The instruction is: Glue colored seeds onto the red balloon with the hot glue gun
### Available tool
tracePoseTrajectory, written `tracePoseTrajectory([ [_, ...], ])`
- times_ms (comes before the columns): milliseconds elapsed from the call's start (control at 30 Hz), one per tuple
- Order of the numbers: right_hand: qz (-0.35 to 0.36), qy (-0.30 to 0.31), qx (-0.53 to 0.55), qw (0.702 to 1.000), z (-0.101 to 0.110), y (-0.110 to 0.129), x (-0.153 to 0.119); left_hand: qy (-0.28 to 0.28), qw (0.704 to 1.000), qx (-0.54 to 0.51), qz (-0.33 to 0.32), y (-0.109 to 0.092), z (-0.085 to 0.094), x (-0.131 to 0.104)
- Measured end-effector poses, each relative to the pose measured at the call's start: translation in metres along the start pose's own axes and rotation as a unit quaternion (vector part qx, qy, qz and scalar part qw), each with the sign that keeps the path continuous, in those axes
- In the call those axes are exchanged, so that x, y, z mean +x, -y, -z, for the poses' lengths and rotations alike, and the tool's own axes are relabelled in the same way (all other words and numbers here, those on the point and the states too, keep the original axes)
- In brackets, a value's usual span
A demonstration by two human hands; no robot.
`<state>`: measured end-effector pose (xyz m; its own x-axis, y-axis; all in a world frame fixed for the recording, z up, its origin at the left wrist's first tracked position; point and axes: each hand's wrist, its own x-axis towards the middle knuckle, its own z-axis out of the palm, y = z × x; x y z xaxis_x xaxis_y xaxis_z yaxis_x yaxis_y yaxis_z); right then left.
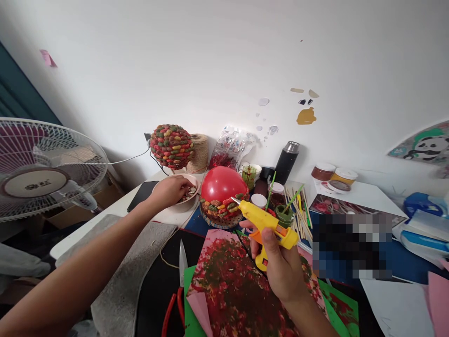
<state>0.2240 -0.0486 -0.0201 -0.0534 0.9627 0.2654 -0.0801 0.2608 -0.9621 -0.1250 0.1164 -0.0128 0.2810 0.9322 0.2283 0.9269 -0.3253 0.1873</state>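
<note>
White wall (210, 56) behind a crowded bench (164, 216); standing fan (35, 173) off at 9 o'clock. Clock positions are read from the red balloon (223, 182), which sits mid-bench in a low patterned holder (222, 223).

Right hand (280, 267), at 4 o'clock: wrapped around the grip of a yellow hot-glue gun (263, 220). Nozzle points up-left, overlapping the balloon's lower edge in view; contact cannot be confirmed.

Left hand (175, 188), at 9 o'clock: fingers bent and close together inside a pale bowl (184, 207) of loose shell pieces (191, 192). Cannot tell whether a piece is pinched.

Progress, as judged: a band of painted shells (219, 209) in red, green, yellow and brown covers the visible lower part of the balloon. Upper dome bare, so most of the visible surface remains uncovered. Comparison item at 10 o'clock: a shell-covered ball (171, 146), with no bare area on the visible side, beside a twine spool (199, 152). Against that, the balloon looks to be at an early stage.

Also noted: black thermos (286, 161) at 2 o'clock; green paint jar (285, 216) at 4; paint-stained sheet (231, 281) at 6; red-handled scissors (181, 264) at 7.
</note>
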Motion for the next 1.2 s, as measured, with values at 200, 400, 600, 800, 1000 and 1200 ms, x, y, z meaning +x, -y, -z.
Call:
tracePoseTrajectory([
  [200,0.004,0.020,-0.017,1.000,0.002,-0.006,0.001,0.020,1.000,-0.013,-0.015,0.000,-0.002,0.003],
  [400,0.004,0.016,-0.029,0.999,0.001,-0.004,-0.001,0.030,0.999,-0.039,-0.017,0.003,0.001,0.004],
  [600,0.020,0.024,-0.046,0.998,0.000,-0.002,0.002,0.011,0.997,-0.078,0.012,-0.002,0.006,0.002],
  [800,0.015,0.008,-0.024,1.000,-0.001,0.002,0.004,-0.089,0.978,-0.159,0.099,-0.011,0.017,-0.010],
  [1000,0.012,0.005,-0.017,1.000,-0.002,0.002,0.003,-0.139,0.867,-0.454,0.149,-0.057,0.031,-0.037],
  [1200,0.001,-0.010,-0.010,1.000,-0.002,0.000,0.002,-0.081,0.753,-0.646,0.089,-0.133,0.031,-0.061],
])
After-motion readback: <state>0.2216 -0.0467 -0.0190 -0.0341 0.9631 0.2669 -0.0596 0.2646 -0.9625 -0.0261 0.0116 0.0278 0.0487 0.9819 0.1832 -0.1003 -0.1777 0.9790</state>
